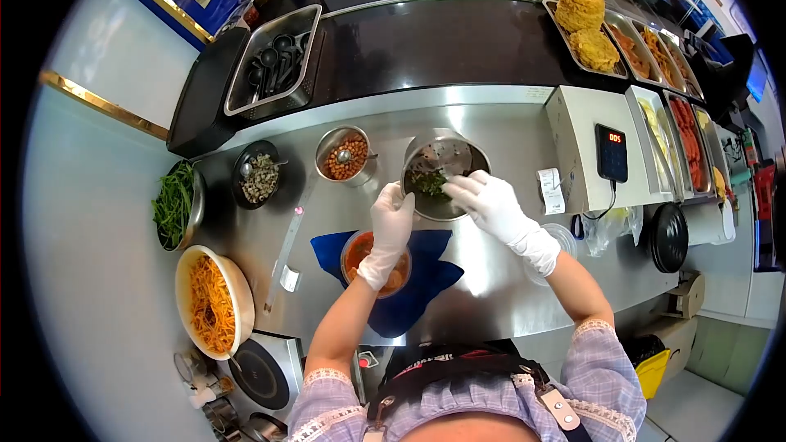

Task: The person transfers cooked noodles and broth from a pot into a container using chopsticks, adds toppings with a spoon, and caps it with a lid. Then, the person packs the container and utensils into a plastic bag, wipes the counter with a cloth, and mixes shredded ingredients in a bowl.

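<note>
A steel pot (448,141) stands on the counter and holds chopped greens (427,183). My gloved left hand (392,219) is closed at the pot's left rim and seems to grip it. My gloved right hand (489,205) reaches over the pot's right side, fingertips drawn together at the greens. Whatever lies between those fingertips is partly hidden. Below my left wrist, a clear round container (396,281) of reddish-orange food rests on a dark blue cloth (409,311).
To the left are a steel pot of peanuts (345,159), a black bowl of chopped food (260,176), green stalks (175,206) and a bowl of orange shreds (211,303). A receipt (550,190), clear lids (557,247) and a device reading 005 (611,153) are right.
</note>
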Tool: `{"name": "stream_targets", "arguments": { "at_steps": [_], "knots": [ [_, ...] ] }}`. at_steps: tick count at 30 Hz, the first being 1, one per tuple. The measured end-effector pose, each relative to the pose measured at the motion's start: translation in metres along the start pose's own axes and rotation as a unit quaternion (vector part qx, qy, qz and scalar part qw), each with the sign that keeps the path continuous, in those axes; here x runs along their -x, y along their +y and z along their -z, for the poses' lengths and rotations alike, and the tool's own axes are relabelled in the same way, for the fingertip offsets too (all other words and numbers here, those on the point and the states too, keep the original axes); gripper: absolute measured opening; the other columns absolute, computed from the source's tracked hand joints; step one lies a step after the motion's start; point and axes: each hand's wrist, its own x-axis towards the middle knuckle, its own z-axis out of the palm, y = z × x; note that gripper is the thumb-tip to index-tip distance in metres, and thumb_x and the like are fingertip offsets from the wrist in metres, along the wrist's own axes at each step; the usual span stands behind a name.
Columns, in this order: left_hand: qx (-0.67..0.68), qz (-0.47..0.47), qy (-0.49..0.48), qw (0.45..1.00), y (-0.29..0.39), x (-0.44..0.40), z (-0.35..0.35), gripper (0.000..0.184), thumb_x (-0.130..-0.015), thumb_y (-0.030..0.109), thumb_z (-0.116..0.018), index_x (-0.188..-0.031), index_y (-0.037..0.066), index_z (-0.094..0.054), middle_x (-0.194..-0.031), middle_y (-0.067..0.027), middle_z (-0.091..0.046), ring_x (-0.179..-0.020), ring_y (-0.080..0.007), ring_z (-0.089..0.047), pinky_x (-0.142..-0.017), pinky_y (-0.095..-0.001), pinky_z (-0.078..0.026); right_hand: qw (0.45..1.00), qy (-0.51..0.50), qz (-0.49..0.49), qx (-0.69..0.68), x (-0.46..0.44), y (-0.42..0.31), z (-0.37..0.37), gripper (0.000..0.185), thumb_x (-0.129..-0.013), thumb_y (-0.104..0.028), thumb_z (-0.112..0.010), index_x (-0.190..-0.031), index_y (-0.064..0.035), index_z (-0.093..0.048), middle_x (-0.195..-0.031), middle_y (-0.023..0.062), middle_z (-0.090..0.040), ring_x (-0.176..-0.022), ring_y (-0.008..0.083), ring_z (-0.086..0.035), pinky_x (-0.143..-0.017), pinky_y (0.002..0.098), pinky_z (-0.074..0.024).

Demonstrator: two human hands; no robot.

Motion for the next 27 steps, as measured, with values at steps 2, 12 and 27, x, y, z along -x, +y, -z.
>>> {"name": "stream_targets", "arguments": {
  "at_steps": [2, 12, 27],
  "knots": [
    [-0.035, -0.061, -0.001, 0.998, -0.005, 0.006, 0.016, 0.013, -0.085, 0.004, -0.058, -0.095, -0.003, -0.058, -0.078, -0.005, -0.059, -0.06, -0.0081, -0.056, -0.054, -0.0217, -0.046, 0.997, -0.041, 0.059, 0.003, 0.003, -0.01, -0.006, 0.034, -0.071, -0.012, -0.065, -0.104, -0.0091, -0.062, -0.1, 0.0051, -0.063, -0.077, 0.0241, -0.059, -0.066, 0.0345, -0.0514],
    [-0.057, -0.073, 0.051, 0.994, 0.027, 0.049, 0.072, 0.014, -0.089, 0.001, -0.054, -0.101, -0.002, -0.059, -0.099, -0.0055, -0.061, -0.073, -0.0068, -0.058, -0.059, -0.0206, -0.05, 0.995, 0.07, -0.05, 0.047, 0.001, -0.062, -0.014, 0.023, -0.077, -0.009, -0.064, -0.099, -0.0053, -0.06, -0.092, 0.0068, -0.061, -0.08, 0.0239, -0.057, -0.066, 0.0343, -0.0493],
    [-0.171, -0.104, 0.195, 0.96, 0.025, 0.109, 0.14, 0.015, -0.081, 0.001, -0.061, -0.076, -0.002, -0.047, -0.108, -0.0217, -0.058, -0.078, -0.0269, -0.059, -0.069, -0.0295, -0.046, 0.709, 0.153, -0.413, -0.55, -0.039, -0.156, -0.111, 0.019, -0.091, -0.012, -0.053, -0.089, 0.0033, -0.064, -0.073, 0.0058, -0.066, -0.062, 0.0099, -0.061, -0.059, 0.0232, -0.0497]
  ]
}}
